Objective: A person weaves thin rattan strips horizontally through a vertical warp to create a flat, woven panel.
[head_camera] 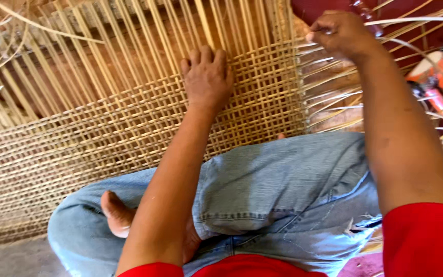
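A large woven cane panel [103,128] of pale strips in an open square lattice lies across the floor in front of me. My left hand [207,77] rests flat on it at the edge of the woven part, fingers pressed into the lattice, holding nothing. My right hand [338,34] is up at the panel's right side, fingers pinched on a thin pale cane strip [416,20] that runs off to the right. Unwoven upright strips [144,36] fan out beyond the left hand.
I sit cross-legged in blue jeans [283,184], a bare foot [116,213] tucked under my left arm. Loose strip ends [329,97] stick out along the panel's right edge. An orange and white tool [437,87] lies at the far right on a dark red floor [334,7].
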